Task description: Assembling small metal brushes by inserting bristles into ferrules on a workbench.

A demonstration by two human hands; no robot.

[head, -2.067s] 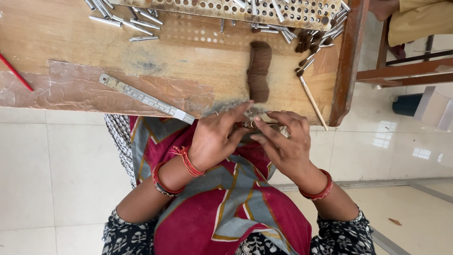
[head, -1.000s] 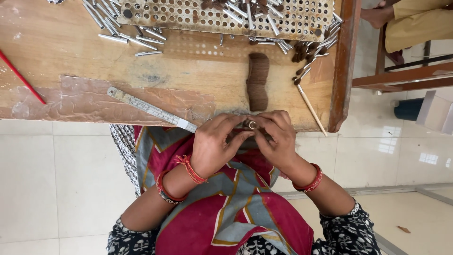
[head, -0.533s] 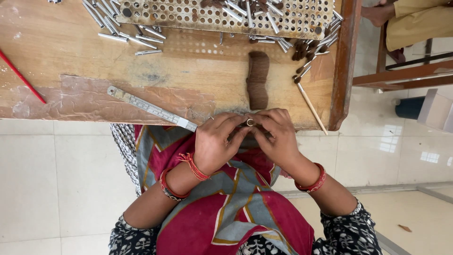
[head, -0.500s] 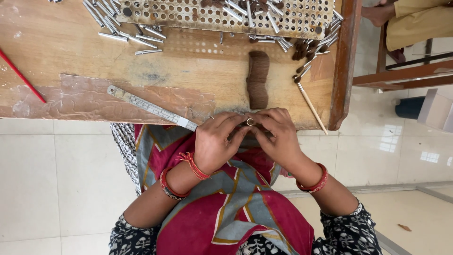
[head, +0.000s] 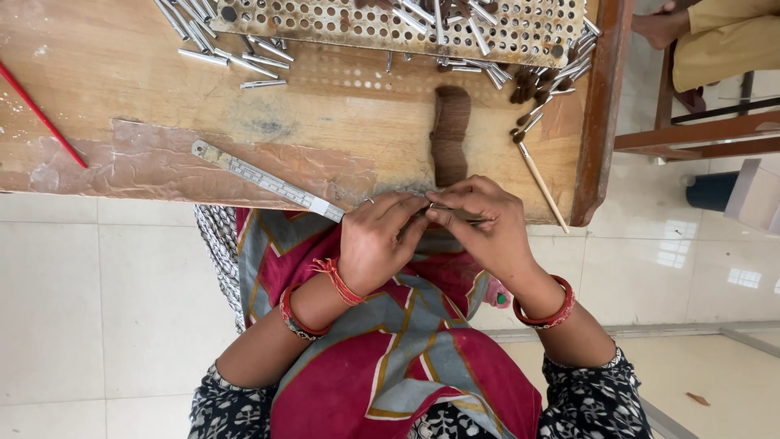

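Note:
My left hand (head: 375,242) and my right hand (head: 486,229) meet at the near edge of the wooden table (head: 130,97), above my lap. Between their fingertips they pinch a thin metal tube (head: 457,215) lying roughly sideways; most of it is hidden by my fingers. Just beyond my hands a bundle of dark brown fibre (head: 449,135) lies on the wood. A metal ruler (head: 268,181) runs diagonally on the table, its near end beside my left hand.
A perforated metal tray (head: 341,23) with many metal tubes stands at the table's far side, with loose tubes (head: 231,58) left of it. A red stick (head: 41,114) lies far left, a thin wooden stick (head: 543,187) right. Another person's foot (head: 662,24) and a chair show top right.
My hands have stayed together at the table edge, shifting slightly. The small piece between my fingers showed its round end earlier; now it lies sideways as a thin tube.

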